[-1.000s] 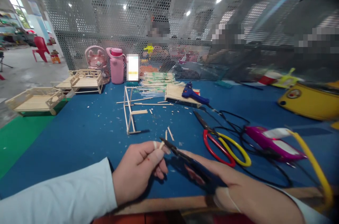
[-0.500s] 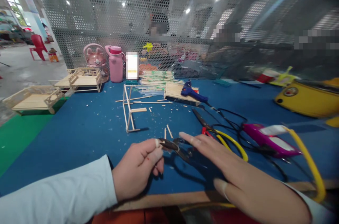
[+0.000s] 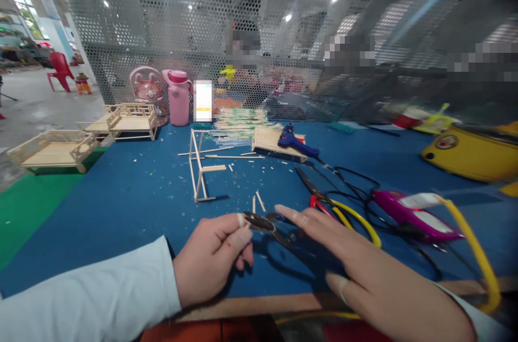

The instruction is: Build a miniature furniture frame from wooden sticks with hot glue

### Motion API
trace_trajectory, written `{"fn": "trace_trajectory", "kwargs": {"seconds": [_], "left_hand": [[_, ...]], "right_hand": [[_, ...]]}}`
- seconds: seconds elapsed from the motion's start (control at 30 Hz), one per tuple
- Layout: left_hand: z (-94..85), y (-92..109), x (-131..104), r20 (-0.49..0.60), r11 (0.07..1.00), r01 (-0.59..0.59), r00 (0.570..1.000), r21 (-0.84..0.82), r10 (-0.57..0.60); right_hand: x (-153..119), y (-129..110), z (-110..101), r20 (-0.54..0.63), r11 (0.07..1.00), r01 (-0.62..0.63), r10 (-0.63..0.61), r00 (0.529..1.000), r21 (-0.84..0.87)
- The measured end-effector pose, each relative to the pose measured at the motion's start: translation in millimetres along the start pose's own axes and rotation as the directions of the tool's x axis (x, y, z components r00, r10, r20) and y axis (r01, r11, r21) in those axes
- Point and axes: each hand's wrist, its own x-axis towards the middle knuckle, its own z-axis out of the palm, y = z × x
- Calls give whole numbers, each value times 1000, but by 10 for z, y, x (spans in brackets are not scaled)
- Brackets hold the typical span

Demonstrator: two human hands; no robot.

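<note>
My left hand [image 3: 216, 247] is closed in a pinch on a thin wooden stick [image 3: 247, 225], of which only a short end shows. Against those fingertips lie the dark jaws of cutting pliers [image 3: 261, 221], held above the table. My right hand [image 3: 343, 245] is around the pliers' handle side, forefinger stretched along it and thumb apart below; the hand partly hides the handles. Two short stick pieces [image 3: 260, 201] lie just beyond the jaws. Farther off stands a small frame of glued sticks [image 3: 195, 166].
On the blue table [image 3: 133, 212] are a blue glue gun [image 3: 297, 141] on a wooden piece, scissors [image 3: 311, 183], a purple device [image 3: 416, 215] with cables, and a yellow pouch [image 3: 473, 150]. Stick bundles [image 3: 240, 121], a pink bottle [image 3: 178, 99] and small wooden beds [image 3: 52, 150] stand farther back.
</note>
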Motion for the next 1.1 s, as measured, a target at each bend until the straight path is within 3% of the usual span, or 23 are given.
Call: {"fn": "trace_trajectory", "kwargs": {"seconds": [0.27,0.6,0.77,0.87,0.97,1.03,1.1], "left_hand": [[12,22,9,-4,999,36,999,-15,-36],[14,25,10,-13,998,50,999,-42,-51],[5,1,13,7,998,49,999,-48,-49],[14,-1,17,42,995,58,998,-76,-55],[30,-5,16,67,987,91,994,-133,-83],[36,-9,15,77,981,115,992,-156,-104],[38,-13,17,81,978,128,990,-162,-116]], "right_hand": [[12,-38,-20,-61,997,7,-12,998,-77],[8,-50,102,-102,997,13,-21,995,-78],[-37,-20,128,-67,1000,-13,12,998,-13],[-90,44,134,66,967,-94,80,995,237],[-20,116,97,227,849,-272,186,956,453],[136,164,60,248,837,-391,314,916,382],[354,217,45,207,861,-492,461,863,132]]}}
